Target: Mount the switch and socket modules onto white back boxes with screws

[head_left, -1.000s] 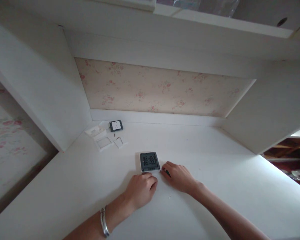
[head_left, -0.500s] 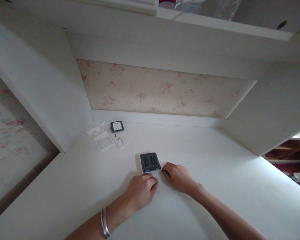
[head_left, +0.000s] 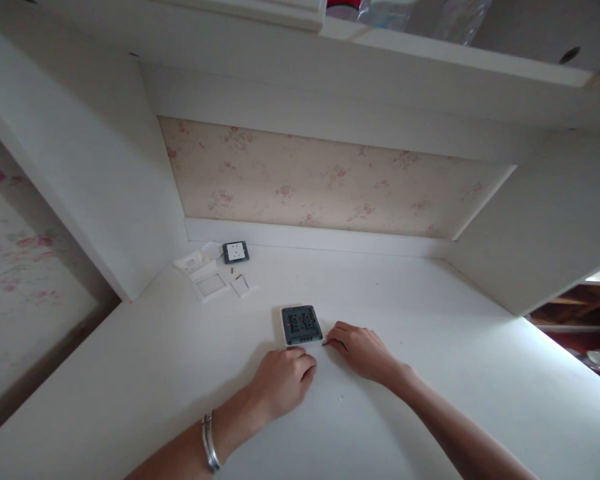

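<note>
So the dark square panel (head_left: 303, 325) is lying flat around the middle of the white counter (head_left: 420, 373), right in front of the person, with its dark, fiddly-looking side facing up and a white rim peeking out underneath. It's near enough square that I can't really pick out a long axis. One edge faces the person pretty much straight on, and the sides tilt a touch, with the near end a bit further right.

The left hand (head_left: 286, 380) is curled up just beside that near edge. There's something dark by its fingertips, but I can't tell if it's gripping that or only resting there. The right hand (head_left: 363, 350) is pinched on a thin dark piece (head_left: 343, 345) (bit of green on it, too small to make out more), and its tip pokes out just beside the near right corner. The hands themselves are apart, with a narrow gap between them.

As for room, the panel sits well apart from both slanting side edges of the counter, and a wide stretch of surface runs from it over to the right upright (head_left: 545, 213). Back left is the busier bit: a dark-framed socket (head_left: 236, 251) near the back strip (head_left: 320, 235), plus a white frame (head_left: 215, 294) closer in.
</note>
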A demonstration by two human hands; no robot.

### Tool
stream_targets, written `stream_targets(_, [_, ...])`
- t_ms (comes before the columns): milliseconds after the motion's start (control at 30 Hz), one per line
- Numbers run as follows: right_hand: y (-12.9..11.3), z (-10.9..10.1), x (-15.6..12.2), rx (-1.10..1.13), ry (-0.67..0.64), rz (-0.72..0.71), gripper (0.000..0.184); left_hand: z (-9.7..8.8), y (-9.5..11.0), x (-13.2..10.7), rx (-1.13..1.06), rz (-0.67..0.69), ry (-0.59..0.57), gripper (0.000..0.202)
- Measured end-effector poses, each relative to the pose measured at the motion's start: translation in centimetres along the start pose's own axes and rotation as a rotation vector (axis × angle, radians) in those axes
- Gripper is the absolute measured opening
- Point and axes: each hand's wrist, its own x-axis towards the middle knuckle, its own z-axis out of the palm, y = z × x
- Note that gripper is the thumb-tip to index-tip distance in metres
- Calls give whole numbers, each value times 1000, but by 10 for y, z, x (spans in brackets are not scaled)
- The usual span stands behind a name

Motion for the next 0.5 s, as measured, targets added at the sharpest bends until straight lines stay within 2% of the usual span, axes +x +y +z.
stream_targets(233, [2, -7, 2, -48, 84, 30, 30, 0, -1, 0, 9, 17, 0, 24])
stream_targets(500, [-2, -25, 15, -85, 186, -30, 29, -1, -1, 0, 41, 28, -12, 22])
